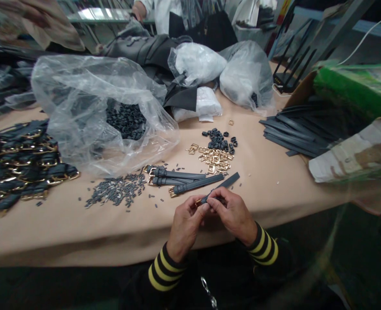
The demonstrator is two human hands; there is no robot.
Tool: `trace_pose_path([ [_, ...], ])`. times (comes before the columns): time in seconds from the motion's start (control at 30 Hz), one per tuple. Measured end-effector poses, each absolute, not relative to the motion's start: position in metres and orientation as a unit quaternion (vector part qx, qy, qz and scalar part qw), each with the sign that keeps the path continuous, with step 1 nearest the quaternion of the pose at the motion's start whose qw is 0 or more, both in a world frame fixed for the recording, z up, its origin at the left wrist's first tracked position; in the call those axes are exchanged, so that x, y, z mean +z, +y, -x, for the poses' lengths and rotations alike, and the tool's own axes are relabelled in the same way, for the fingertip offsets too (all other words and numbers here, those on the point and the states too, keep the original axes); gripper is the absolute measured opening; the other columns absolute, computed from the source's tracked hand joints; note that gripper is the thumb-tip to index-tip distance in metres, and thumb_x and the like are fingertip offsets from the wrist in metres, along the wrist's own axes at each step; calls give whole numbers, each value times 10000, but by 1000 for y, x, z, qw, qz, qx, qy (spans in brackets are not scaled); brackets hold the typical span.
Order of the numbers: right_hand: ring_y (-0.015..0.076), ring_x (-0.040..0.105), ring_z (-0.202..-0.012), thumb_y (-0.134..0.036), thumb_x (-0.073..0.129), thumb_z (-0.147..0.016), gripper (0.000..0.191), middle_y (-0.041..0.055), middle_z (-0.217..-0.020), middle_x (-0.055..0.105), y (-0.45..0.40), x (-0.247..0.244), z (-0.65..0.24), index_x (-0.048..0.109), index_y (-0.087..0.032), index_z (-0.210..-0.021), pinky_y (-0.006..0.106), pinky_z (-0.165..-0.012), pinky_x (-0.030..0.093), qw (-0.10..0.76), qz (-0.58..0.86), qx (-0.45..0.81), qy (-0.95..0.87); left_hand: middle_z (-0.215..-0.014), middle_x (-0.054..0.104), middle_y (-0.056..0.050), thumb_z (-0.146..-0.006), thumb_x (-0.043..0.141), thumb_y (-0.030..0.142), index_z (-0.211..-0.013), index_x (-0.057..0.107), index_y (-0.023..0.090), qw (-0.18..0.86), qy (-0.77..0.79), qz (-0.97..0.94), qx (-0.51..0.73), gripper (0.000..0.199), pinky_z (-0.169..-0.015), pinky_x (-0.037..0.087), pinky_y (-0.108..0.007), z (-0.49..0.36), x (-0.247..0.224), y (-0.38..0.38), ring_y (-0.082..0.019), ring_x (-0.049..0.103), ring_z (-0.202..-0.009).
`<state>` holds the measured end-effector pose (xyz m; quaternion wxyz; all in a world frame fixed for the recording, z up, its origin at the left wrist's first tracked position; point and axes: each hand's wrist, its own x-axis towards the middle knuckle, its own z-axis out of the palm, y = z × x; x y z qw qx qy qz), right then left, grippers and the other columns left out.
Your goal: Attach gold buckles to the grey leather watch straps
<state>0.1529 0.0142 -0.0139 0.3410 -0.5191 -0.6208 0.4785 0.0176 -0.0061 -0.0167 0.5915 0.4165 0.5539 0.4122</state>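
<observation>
Near the table's front edge, both my hands are closed on one dark strap (230, 181) with a gold buckle (198, 202) at its near end. My left hand (187, 221) pinches the buckle end between thumb and fingers. Close beside it, my right hand (232, 211) grips the strap just behind the buckle, and the free end sticks out to the upper right. Just beyond my hands lie several buckled straps (196, 185). Loose gold buckles (214, 160) and small black loops (218, 138) are heaped farther back. Left of the straps is a scatter of tiny dark pieces (116, 190).
A clear plastic bag (80, 112) holds many black loops. Bundled straps with gold buckles (19, 168) pile up at left. Plain dark strips (296, 129) lie at right by a green box (354, 86). White-filled bags (196, 64) stand behind. Two other people are across the table.
</observation>
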Motion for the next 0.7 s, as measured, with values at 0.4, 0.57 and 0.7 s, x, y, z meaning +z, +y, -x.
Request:
trace_pose_path([
  [0.4, 244, 542, -942, -272, 567, -783, 219, 109, -983, 625, 35, 15, -189, 603, -163, -970, 369, -817, 409, 247, 449, 210, -832, -599, 491, 43, -770, 547, 297, -816, 562, 158, 514, 571, -523, 369, 147, -485, 354, -183, -4, -12, -8, -80, 422, -511],
  [0.57, 133, 522, -535, -261, 519, -814, 144, 17, -604, 591, 39, 18, -194, 614, -176, -746, 235, -515, 350, 58, 393, 345, -851, -583, 458, 47, -764, 551, 291, -767, 543, 161, 516, 577, -537, 335, 131, -490, 341, -187, -2, -12, -9, -86, 412, -523],
  [0.7, 92, 511, -471, -197, 454, -843, 172, -19, -532, 560, 37, 20, -191, 576, -168, -725, 189, -491, 352, 46, 353, 471, -808, -570, 443, 52, -765, 549, 311, -750, 532, 164, 520, 579, -542, 316, 148, -492, 337, -192, 0, -14, -10, -88, 407, -515],
])
